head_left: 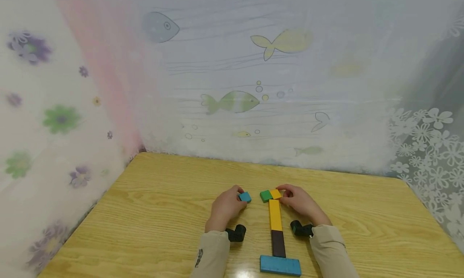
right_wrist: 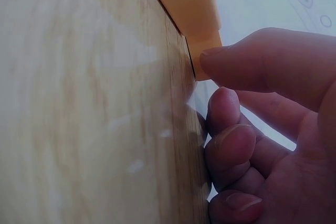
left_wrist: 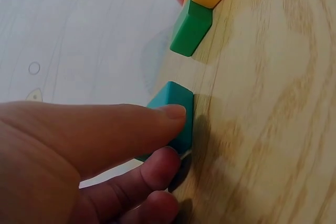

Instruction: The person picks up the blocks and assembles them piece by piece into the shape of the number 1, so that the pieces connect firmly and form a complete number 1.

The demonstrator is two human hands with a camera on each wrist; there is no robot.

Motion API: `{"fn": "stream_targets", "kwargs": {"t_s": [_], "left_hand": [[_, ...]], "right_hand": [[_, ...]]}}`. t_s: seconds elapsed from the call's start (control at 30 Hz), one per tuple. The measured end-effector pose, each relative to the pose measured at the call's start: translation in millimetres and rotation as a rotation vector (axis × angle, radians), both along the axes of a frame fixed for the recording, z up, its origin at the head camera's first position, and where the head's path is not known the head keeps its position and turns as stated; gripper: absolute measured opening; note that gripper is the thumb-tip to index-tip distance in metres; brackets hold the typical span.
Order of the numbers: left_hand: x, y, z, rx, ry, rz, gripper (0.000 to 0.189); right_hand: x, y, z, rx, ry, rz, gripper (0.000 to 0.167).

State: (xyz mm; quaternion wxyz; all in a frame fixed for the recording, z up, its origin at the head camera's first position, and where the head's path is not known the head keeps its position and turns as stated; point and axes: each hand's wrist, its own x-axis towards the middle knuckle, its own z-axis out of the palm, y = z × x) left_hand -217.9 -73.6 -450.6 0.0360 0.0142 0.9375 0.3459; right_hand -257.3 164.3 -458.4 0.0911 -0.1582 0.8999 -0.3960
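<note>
My left hand (head_left: 225, 208) pinches a small blue block (head_left: 245, 197) between thumb and fingers, left of the other blocks. In the left wrist view the thumb lies across that blue block (left_wrist: 177, 98), close to the table. My right hand (head_left: 300, 201) grips a small yellow block (head_left: 276, 194) at its right side, thumb near, fingers behind. A green block (head_left: 266, 196) sits against the yellow one's left side. Below them a long yellow block (head_left: 275, 214), a dark brown block (head_left: 278, 243) and a wide blue block (head_left: 280, 265) form a column toward me.
The wooden table (head_left: 163, 213) meets a fish-printed curtain (head_left: 228, 141) at the back and a flowered one (head_left: 83, 149) on the left. Black wrist devices (head_left: 237, 233) jut inward from both sleeves (head_left: 211, 254).
</note>
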Motion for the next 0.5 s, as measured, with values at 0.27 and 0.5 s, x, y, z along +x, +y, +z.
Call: {"fn": "stream_targets", "kwargs": {"t_s": [0.27, 0.5], "left_hand": [[1.7, 2.5, 2.7, 0.006, -0.004, -0.014, 0.027], [0.9, 3.9, 1.4, -0.012, -0.012, -0.037, 0.026]], "right_hand": [[0.5, 1.9, -2.5, 0.004, 0.0, -0.002, 0.034], [-0.7, 3.0, -0.7, -0.011, 0.003, 0.023, 0.034]]}}
